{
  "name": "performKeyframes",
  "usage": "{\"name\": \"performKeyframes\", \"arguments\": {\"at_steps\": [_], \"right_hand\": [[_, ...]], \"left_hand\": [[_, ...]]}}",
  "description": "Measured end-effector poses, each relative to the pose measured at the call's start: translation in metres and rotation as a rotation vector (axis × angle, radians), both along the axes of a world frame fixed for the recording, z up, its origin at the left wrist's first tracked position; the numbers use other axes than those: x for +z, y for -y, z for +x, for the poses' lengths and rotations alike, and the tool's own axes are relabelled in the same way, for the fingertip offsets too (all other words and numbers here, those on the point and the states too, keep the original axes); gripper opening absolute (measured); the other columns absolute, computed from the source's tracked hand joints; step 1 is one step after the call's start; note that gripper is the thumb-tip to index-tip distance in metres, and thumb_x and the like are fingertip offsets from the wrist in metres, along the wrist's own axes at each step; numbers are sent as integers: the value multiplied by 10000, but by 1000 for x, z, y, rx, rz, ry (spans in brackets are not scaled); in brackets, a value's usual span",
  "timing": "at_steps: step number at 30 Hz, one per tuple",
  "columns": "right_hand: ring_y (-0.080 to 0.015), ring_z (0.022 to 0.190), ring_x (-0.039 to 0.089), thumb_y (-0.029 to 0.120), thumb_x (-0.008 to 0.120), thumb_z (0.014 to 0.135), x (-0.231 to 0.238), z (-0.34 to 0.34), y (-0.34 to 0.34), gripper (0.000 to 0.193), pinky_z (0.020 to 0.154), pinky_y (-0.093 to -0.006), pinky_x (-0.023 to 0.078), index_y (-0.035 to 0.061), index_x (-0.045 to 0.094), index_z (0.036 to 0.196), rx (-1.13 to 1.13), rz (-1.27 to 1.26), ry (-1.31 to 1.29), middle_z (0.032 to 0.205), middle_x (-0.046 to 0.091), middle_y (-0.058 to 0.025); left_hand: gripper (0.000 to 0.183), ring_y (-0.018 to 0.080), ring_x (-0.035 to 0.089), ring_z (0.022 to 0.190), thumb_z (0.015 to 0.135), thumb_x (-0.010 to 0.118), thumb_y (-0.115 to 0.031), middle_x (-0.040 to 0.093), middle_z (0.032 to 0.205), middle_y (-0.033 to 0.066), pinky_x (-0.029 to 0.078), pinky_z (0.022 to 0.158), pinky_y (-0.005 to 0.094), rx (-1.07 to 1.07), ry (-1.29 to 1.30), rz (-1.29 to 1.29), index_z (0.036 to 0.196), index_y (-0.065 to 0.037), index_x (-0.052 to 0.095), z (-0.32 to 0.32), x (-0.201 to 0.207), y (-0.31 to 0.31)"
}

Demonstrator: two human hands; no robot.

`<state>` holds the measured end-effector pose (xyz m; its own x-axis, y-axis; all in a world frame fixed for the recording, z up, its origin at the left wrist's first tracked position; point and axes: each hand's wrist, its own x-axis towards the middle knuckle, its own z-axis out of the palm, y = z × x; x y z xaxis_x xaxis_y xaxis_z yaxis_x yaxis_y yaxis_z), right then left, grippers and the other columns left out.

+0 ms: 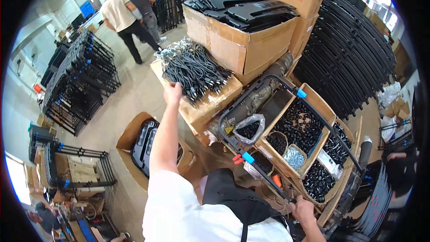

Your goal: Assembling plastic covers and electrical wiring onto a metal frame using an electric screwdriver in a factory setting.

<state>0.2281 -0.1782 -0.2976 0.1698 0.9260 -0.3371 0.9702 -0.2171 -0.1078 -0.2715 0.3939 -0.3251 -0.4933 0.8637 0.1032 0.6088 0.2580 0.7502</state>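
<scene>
Left hand [173,93] half-curled at cable pile [193,72], can't tell if gripping; right hand [304,210] wrapped round black frame [268,178], no cable visibly fitted yet.

Cables [192,69] spread across a carton [212,110], the left hand [172,93] at its left edge. Behind its right edge, an open box [217,42] holds panels [244,4]. Farther right, a frame [272,180] crosses a divided tray [281,115], screws [294,158] in the tray's near corner.
</scene>
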Motion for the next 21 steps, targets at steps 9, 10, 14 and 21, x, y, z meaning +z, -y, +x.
{"name": "performKeyframes", "arguments": {"at_steps": [9,10,14,21], "right_hand": [[-330,856,774,582,736,882,11,-48,-17,520,744,-489,605,62,765,892,-127,-485,434,890,782,-157],[-302,856,779,562,810,799,16,-43,-21,532,747,-442,614,62,735,963,-132,-610,414,954,786,-129],[-259,879,784,487,840,763,0,-57,-29,524,762,-407,615,72,716,1058,-247,-241,472,952,782,-90],[-261,998,788,250,720,864,-17,-55,-25,200,809,-413,618,156,797,1023,-357,-382,525,1063,803,-115]], "left_hand": [[541,286,749,710,845,762,-480,766,820,176,584,712,391,-336,53,-352,882,60,764,-28,15,-100],[471,258,715,625,837,755,-405,751,780,163,575,651,383,-328,92,-432,863,65,749,-35,13,-107],[312,190,600,523,816,751,-307,657,664,73,463,478,354,-305,703,-381,740,-13,680,-66,3,-136],[243,207,686,689,861,702,-13,690,806,126,524,589,315,-656,1147,106,1004,-19,505,-25,95,-126]]}}
